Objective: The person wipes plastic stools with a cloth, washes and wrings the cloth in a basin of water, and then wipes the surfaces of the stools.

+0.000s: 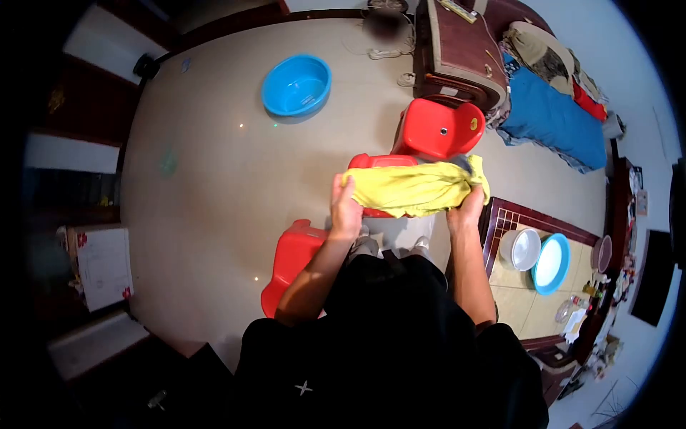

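Pale floor [214,179] occupied by red plastic chairs [429,132]; yellow cloth [407,189] held stretched above middle chair [379,161], ends gripped by left hand [346,209] and right hand [467,207]. Blue basin [296,86] placed farther off.

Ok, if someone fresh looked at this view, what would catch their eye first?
Probably the bright yellow cloth, held between the left hand and right hand near mid-view. Next, three red seats: one farther off, one partly hidden behind the cloth, one nearer on the left. Then the blue basin on the floor toward the top.
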Demonstrator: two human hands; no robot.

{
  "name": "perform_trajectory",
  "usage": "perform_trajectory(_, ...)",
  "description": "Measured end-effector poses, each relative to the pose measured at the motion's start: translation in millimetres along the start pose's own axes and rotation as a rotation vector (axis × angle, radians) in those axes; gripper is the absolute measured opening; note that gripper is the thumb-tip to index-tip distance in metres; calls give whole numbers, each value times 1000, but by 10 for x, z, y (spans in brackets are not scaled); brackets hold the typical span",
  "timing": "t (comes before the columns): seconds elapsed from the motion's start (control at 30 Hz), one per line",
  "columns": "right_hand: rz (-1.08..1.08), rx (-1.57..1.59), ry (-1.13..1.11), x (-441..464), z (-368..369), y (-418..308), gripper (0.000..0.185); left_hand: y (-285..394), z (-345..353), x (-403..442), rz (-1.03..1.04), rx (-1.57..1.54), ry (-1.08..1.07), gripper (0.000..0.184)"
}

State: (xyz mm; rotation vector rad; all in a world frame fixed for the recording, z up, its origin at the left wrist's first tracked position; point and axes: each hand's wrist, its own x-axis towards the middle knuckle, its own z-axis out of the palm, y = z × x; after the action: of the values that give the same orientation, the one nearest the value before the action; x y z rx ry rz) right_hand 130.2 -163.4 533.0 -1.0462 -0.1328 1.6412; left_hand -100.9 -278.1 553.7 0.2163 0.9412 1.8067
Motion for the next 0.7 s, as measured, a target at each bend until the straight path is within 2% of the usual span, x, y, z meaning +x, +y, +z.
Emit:
perform_trajectory(0.03, -43, 42, 11, 20, -4, -52, 41, 65, -66, 83, 14, 5, 136, 18)
perform_trajectory(0.1, 8, 67, 118, 21, -37, -182, 39, 249, -243, 222, 135, 60, 120, 15)
perform_trajectory(0.17, 36, 36, 47, -17, -27, -232, 35, 228, -509, 374, 158, 110, 153, 14)
perform_trajectory(0.2, -22, -68, 84, -87, 60, -255, 33, 220, -581, 446, 176, 132, 170, 13)
perform_trajectory(0.3, -148, -300, 130, -297, 361, -312, 27, 401, -481, 521, 129, 264, 181, 13)
perform_trajectory(0.37, -176, -350, 83, -324, 446, -349, 25, 457, -593, 651, -65, 536, 58, 22)
perform_trajectory(0.43, -127, -507, -83, -379, 544, -442, 25, 616, -467, 680, -299, 869, -23, 30)
perform_trajectory(0.47, -111, -622, -171, -419, 625, -493, 25, 348, -741, 798, 31, 1169, -48, 54)
perform_trajectory(0.5, -94, -735, -258, -462, 697, -527, 25, 584, -379, 616, -51, 1187, -63, 78)
perform_trajectory(0.57, -84, -982, -507, -668, 988, -589, 22, 669, -91, 535, 135, 1079, -301, 92)
perform_trajectory(0.63, 28, -1287, -625, -830, 1253, -642, 20, 791, 303, 458, 270, 998, -596, 98)
perform_trajectory(0.7, -225, -1418, -909, -876, 1390, -609, 18, 844, 704, 339, 290, 867, -754, 95)
